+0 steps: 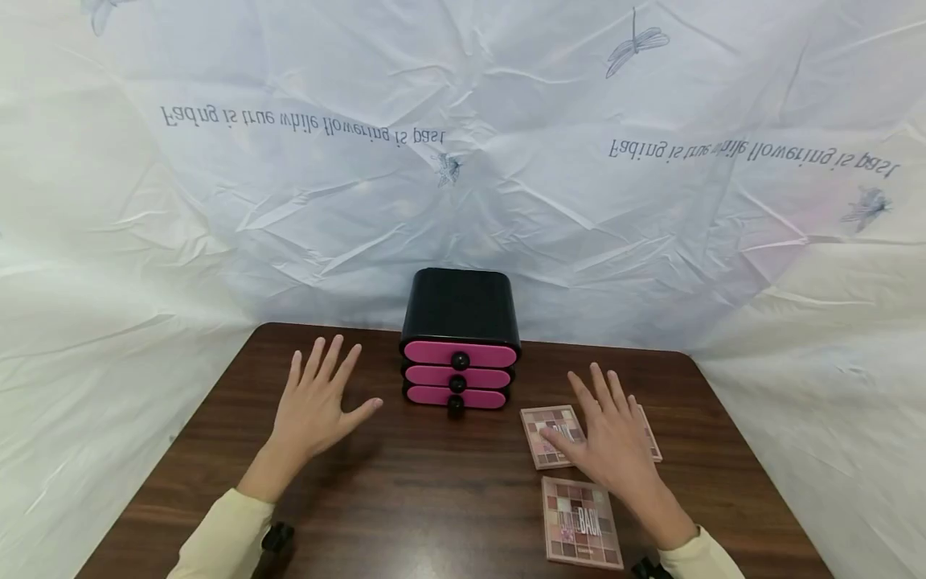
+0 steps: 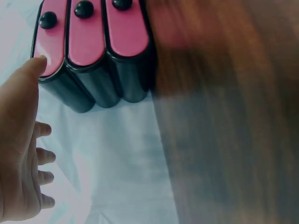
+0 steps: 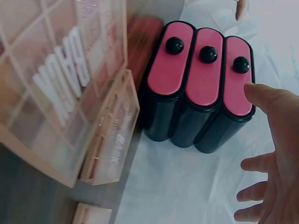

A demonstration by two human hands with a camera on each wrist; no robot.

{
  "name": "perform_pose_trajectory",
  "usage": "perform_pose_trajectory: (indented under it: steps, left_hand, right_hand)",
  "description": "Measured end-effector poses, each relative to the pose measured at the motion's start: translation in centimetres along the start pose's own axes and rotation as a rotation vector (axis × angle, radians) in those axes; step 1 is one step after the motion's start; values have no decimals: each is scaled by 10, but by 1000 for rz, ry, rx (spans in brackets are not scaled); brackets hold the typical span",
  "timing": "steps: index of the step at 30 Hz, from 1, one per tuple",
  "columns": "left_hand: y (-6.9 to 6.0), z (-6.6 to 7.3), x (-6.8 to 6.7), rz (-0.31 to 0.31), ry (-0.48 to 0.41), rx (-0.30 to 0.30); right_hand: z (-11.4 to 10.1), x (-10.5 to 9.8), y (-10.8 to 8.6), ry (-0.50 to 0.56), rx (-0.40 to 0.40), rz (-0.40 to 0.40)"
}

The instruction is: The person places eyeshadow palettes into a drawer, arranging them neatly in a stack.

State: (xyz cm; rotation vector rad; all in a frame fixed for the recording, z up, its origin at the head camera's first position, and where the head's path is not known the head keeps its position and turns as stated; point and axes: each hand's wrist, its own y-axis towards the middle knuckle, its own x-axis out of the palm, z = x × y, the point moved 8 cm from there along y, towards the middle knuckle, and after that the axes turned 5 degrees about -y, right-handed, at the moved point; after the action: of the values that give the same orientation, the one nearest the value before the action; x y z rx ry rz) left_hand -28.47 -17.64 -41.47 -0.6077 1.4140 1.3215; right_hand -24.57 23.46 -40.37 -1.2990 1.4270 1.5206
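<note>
A small black drawer box [image 1: 460, 304] with three pink drawer fronts and round black knobs stands near the back of the table, its drawers closed. My left hand [image 1: 314, 410] hovers to its left, fingers straight and spread, holding nothing. On the other side my right hand [image 1: 615, 442] is also spread and holds nothing, above the eyeshadow palettes. One palette [image 1: 581, 523] lies nearest the front. Another palette [image 1: 544, 426] lies behind it, close to the right thumb, and a third palette [image 1: 649, 434] is mostly hidden by the right hand.
The dark wooden table [image 1: 419, 498] has rounded back corners. White wrinkled sheeting [image 1: 347, 217] with printed words and dragonflies hangs behind and beside it. Black straps [image 1: 278, 536] sit at both wrists, by the pale sleeves [image 1: 227, 535].
</note>
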Motion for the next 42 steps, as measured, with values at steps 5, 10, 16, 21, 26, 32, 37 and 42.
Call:
perform_pose_trajectory:
  steps: [5,10,16,21,26,32,37,42]
  left_hand:
    - [13,7,-9,24,-30,49]
    - [29,12,-16,12,-66,68]
    - [48,20,-24,12,-93,116]
    - [62,25,-25,-27,-181,144]
    - [76,27,-22,-88,-302,185]
    - [90,30,-20,-115,-360,217]
    - [99,31,-16,-100,-398,245]
    - [104,32,-9,-93,-449,280]
  right_hand:
    - [-7,-8,5,13,-19,25]
    - [-17,-13,9,22,-38,29]
    - [-31,-14,15,82,-43,19]
    - [-42,-15,18,110,-41,20]
    - [-50,-12,23,165,-36,-10]
    - [-62,-10,31,187,-35,-13]
    - [-73,-7,39,250,-50,26]
    - [-86,-4,48,319,-55,68]
